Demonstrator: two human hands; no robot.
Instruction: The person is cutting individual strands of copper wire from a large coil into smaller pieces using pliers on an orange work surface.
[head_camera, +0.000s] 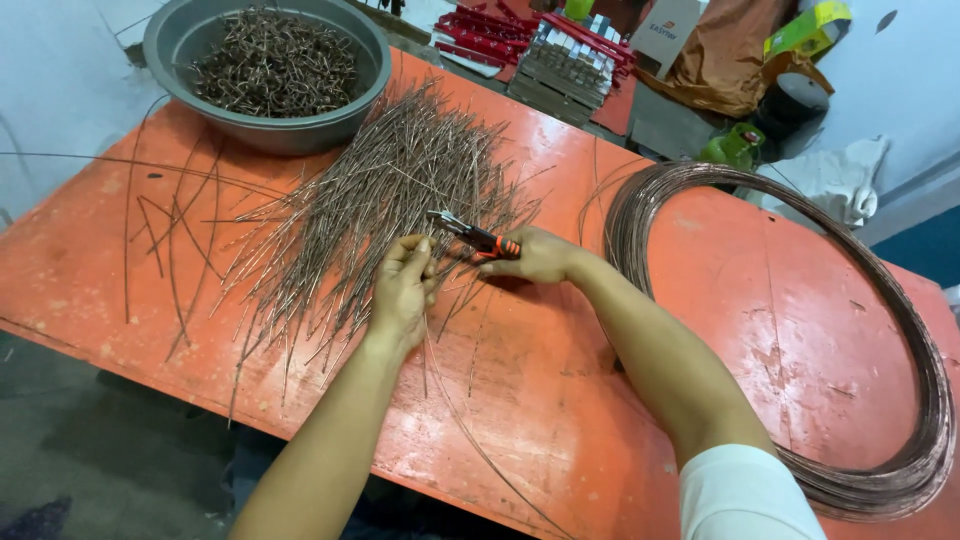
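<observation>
My right hand grips a pair of pliers with orange and black handles, jaws pointing left over a heap of cut copper-coloured wire pieces on the orange table. My left hand is closed on a thin wire whose long end trails toward the near table edge. Both hands sit close together at the heap's right side.
A grey basin full of short bent wire bits stands at the far left. A large coil of wire lies on the table's right. Loose long wires lie at left. Red boxes and clutter sit beyond the far edge.
</observation>
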